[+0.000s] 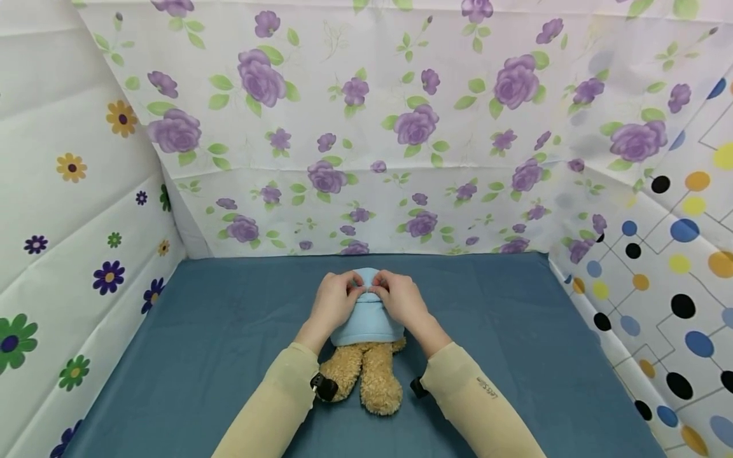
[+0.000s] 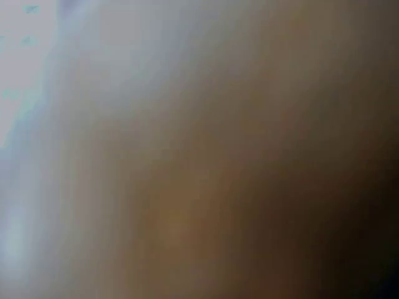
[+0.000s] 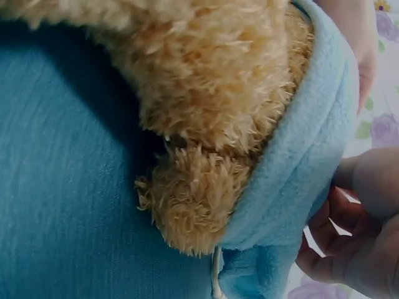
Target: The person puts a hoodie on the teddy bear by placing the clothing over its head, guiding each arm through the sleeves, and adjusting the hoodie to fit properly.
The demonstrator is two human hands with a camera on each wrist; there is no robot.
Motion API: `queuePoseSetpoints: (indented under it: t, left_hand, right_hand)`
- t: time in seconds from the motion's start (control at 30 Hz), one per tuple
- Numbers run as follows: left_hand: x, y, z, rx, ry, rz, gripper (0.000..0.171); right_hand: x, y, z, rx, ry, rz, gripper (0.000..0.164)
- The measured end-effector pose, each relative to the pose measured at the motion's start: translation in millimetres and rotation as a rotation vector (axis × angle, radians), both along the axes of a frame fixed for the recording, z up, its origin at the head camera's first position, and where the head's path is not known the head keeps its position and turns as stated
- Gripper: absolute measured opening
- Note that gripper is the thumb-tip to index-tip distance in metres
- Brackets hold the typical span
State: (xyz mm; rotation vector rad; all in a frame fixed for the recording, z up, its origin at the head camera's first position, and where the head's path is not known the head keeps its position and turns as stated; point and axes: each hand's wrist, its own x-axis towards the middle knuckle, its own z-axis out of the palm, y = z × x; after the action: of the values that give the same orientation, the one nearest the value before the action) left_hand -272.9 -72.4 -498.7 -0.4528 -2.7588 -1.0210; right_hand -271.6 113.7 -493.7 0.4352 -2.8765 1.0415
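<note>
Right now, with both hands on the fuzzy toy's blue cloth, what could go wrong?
The blue cloth might slip, since the left hand and right hand seem to hold it only by fingertips. The pale cord beside its edge could snag. The fuzzy limb poking past the hem might catch.

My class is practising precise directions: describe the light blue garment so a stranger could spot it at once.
On the dark blue tabletop, find the plush toy between the person's two sleeves. The light blue garment covers it beyond the legs. It is paler than the tabletop, smoother than the curly tan fur.
</note>
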Motion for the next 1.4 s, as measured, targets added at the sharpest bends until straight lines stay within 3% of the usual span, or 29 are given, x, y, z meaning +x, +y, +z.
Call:
queuePoseSetpoints:
  t: [0.17, 0.3, 0.43, 0.53, 0.73, 0.93, 1.07, 1.23, 1.4]
  left_hand:
    - [4.9, 5, -2.7, -0.015, 0.040, -0.028, 0.009]
    - [6.7, 6, -2.8, -0.012, 0.014, -0.034, 0.007]
    - [6.5, 5, -2.9, 0.015, -0.007, -0.027, 0.022]
    - [6.3, 3, -4.6, 0.001, 0.008, -0.039, 0.018]
    - [9.1, 1, -4.9, 0.021, 0.028, -0.034, 0.004]
    - [14.5, 3, 4.5, 0.042, 0.042, -0.058, 0.008]
    - [18.0, 4, 8.4, 0.068, 0.016, -0.103, 0.013]
    - [15.7, 2, 3.8, 0.185, -0.053, -0.157, 0.013]
    - [9.5, -3, -0.4, 0.288, -0.124, -0.082, 0.010]
  right_hand:
    - [-1.8, 7, -2.1, -0.080, -0.094, 0.050, 0.013]
    - [-3.4, 15, 2.2, -0.171, -0.204, 0.131, 0.016]
    - [-3.7, 22, 6.4, -0.274, -0.329, 0.234, 0.016]
    - [-3.7, 25, 5.5, -0.313, -0.386, 0.280, 0.016]
    - [-3.0, 21, -0.9, -0.220, -0.300, 0.262, 0.020]
    - [0.5, 10, -1.7, -0.091, -0.202, 0.130, 0.019]
    - [2.5, 6, -2.5, -0.038, -0.181, 0.110, 0.016]
    - [2.1, 18, -5.4, -0.104, -0.215, 0.155, 0.023]
    - [-6.5, 32, -0.5, -0.266, -0.269, 0.116, 0.030]
